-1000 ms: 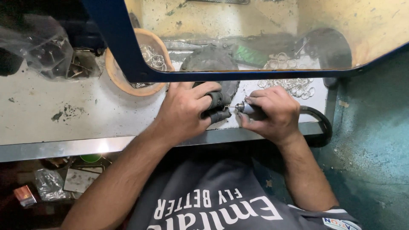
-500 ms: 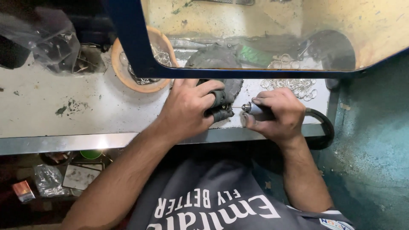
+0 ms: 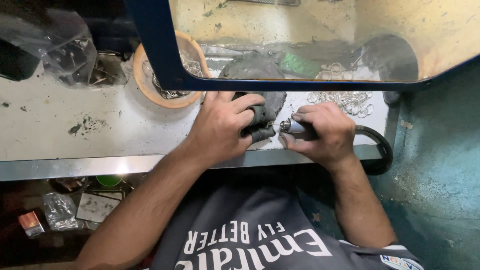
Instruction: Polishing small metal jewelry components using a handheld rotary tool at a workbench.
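The left hand [image 3: 220,127] pinches a small dark piece [image 3: 259,125]; the right hand [image 3: 322,132] grips a rotary tool [image 3: 296,127], lying level, tip pointing left at the piece.

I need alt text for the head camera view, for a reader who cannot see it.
Seen from above, the right hand points a handheld rotary tool at a small dark piece pinched in the left hand, over a worn white workbench. An orange bowl and loose metal rings lie behind, partly under a blue-framed shield.

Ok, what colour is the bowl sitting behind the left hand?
The bowl is orange-tan with a pale rim, seen best in the head view.
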